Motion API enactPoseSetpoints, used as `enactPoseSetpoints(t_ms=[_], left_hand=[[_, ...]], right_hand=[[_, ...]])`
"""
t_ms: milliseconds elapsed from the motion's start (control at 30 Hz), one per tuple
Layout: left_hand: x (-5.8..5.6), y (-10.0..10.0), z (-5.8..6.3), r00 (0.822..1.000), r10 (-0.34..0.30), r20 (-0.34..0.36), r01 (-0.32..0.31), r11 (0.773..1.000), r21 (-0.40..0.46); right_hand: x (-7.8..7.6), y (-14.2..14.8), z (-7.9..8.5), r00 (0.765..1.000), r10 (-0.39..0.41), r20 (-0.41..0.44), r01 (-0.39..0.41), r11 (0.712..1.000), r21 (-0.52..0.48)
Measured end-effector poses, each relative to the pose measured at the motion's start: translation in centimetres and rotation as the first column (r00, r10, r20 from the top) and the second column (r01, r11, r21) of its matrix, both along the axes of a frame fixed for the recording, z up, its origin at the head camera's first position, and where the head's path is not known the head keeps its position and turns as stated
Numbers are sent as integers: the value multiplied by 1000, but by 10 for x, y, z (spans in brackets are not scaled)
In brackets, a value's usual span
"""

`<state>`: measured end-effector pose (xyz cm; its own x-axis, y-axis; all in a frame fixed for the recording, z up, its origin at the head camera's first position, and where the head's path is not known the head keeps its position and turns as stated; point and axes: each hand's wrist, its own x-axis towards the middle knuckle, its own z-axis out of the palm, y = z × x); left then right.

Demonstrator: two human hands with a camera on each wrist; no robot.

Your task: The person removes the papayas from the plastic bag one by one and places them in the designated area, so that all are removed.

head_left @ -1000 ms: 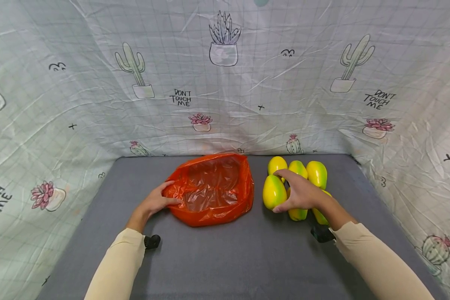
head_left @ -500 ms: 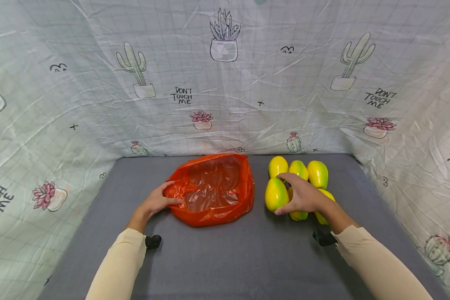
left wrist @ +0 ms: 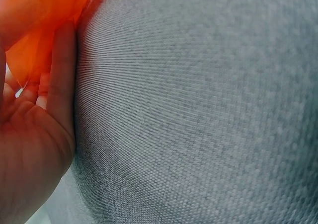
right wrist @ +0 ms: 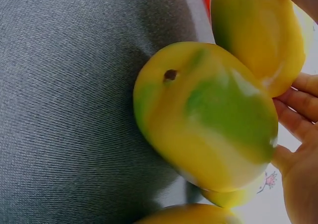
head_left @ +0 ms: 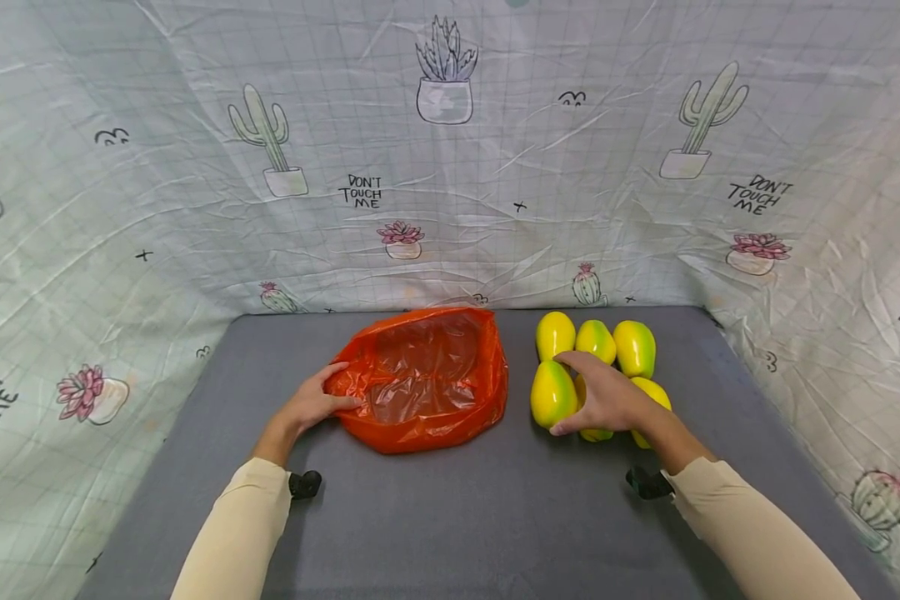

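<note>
At the left edge of an orange-red plastic bag (head_left: 420,435), my left hand (head_left: 311,402) grips the film between thumb and fingers. The bag's mouth gapes upward and its inside is bare. In the left wrist view the film (left wrist: 30,30) covers part of the fingers. My right hand (head_left: 607,393) holds a yellow-green mango (head_left: 553,395) by its ends, thumb on the near side. In the right wrist view this held mango (right wrist: 258,35) is behind another mango (right wrist: 208,119). Whether it touches the table cannot be made out.
Behind the right hand lie three mangoes in a row, including a left one (head_left: 555,335) and a right one (head_left: 634,348). More mangoes, partly hidden by the hand, sit beside it (head_left: 651,392). A patterned cloth (head_left: 450,200) hangs at the back of the grey table (head_left: 420,525).
The right hand and its mango have shifted slightly toward me and a little to the right. The left hand and the bag look unchanged.
</note>
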<state>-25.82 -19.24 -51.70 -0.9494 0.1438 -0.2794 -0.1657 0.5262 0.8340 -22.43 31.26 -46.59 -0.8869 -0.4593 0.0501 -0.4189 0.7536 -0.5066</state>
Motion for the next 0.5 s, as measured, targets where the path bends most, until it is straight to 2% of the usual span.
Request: enactPoseSetpoints(t_ms=[500], left_hand=[[2, 5, 7, 1000, 15, 17, -15, 1000, -5]], right_hand=[[-8, 6, -4, 1000, 18, -13, -18, 1000, 10]])
